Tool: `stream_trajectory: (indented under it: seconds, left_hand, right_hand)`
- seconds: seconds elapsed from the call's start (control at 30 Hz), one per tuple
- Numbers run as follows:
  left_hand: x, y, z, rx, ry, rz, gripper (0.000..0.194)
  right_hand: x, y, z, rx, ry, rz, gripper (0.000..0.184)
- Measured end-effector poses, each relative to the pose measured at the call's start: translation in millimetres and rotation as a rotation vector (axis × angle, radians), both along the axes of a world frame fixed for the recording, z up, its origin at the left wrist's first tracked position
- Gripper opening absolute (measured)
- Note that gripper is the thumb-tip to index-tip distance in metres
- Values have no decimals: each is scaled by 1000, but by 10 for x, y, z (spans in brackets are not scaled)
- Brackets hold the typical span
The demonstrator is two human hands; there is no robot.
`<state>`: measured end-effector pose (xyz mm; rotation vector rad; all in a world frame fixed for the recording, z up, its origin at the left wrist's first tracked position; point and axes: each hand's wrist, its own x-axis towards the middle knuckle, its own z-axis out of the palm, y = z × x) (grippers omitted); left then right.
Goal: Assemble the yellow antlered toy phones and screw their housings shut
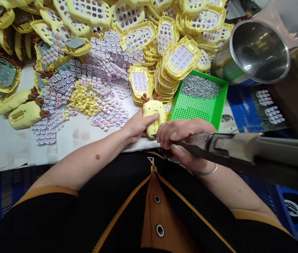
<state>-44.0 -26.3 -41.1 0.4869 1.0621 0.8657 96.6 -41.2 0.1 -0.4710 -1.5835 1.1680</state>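
Observation:
My left hand is closed around a yellow toy phone casing with brown antlers, its back turned up and its antlers pointing away from me. The thumb lies across the casing. My right hand is wrapped round a long power screwdriver, whose body runs off to the right edge. The tool's tip is at the near end of the casing, mostly hidden behind my fingers. Just beyond my right hand is a green perforated tray with a heap of small metal screws.
Stacked yellow front shells stand beside the tray. White keypads and small yellow parts lie in heaps on the white worktop. Two assembled toys lie left. A metal container stands back right.

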Motion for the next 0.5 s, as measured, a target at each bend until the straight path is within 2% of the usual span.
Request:
stream_trajectory:
  seconds: [0.13, 0.3, 0.4, 0.5]
  left_hand:
    - [9, 2, -32, 19, -24, 9, 51]
    - [-2, -9, 25, -17, 21, -2, 48]
    - [1, -12, 55, -34, 40, -17, 49]
    - [10, -25, 50, -31, 36, -19, 50]
  right_hand:
    - [-28, 50, -1, -2, -4, 78, 15]
    - [-74, 52, -64, -6, 171, 182, 20]
    - [-38, 4, -49, -31, 214, 167, 20]
    - [104, -70, 57, -108, 158, 74, 20]
